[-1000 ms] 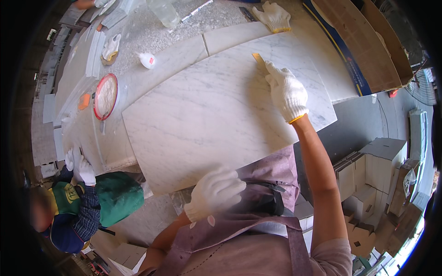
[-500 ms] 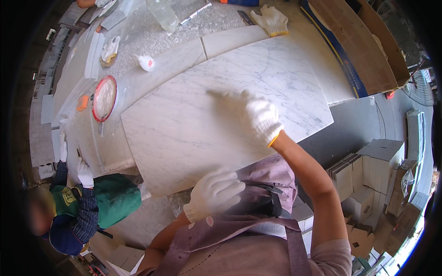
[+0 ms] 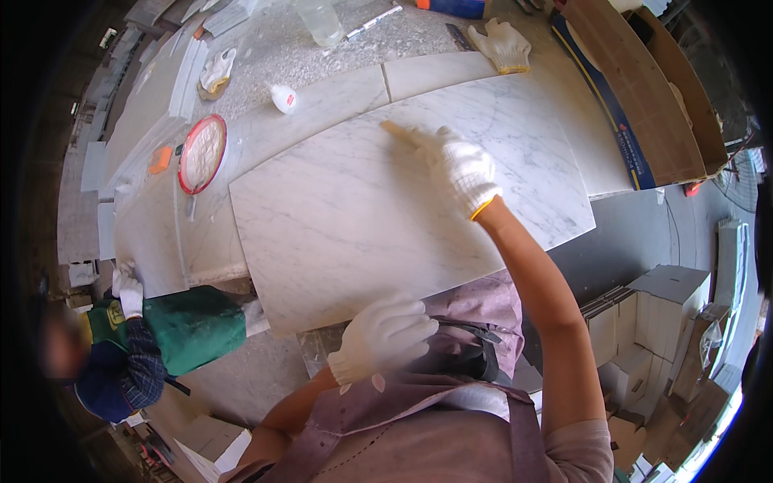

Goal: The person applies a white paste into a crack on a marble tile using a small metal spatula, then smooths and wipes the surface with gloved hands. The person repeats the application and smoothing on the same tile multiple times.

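Observation:
A large white marble slab with grey veins lies across the work surface, over other pale slabs. My right hand, in a white knit glove with a yellow cuff, is over the slab's right half. Its fingers are closed on a thin tan strip, perhaps a scraper or stick; motion blur hides its exact kind. Below the slab's near edge, in front of my apron, my left hand hangs in a matching glove. It holds nothing visible, with its fingers loosely stretched out.
At left are a red-rimmed bowl of pale powder, an orange block and a white bottle. A loose glove lies at the back, near a cardboard box. A co-worker's gloved hand touches the bench at left.
The view has shifted, so the slab sits slightly right. My right hand has moved over the slab and the tan strip shows more plainly. The co-worker's hands have come together.

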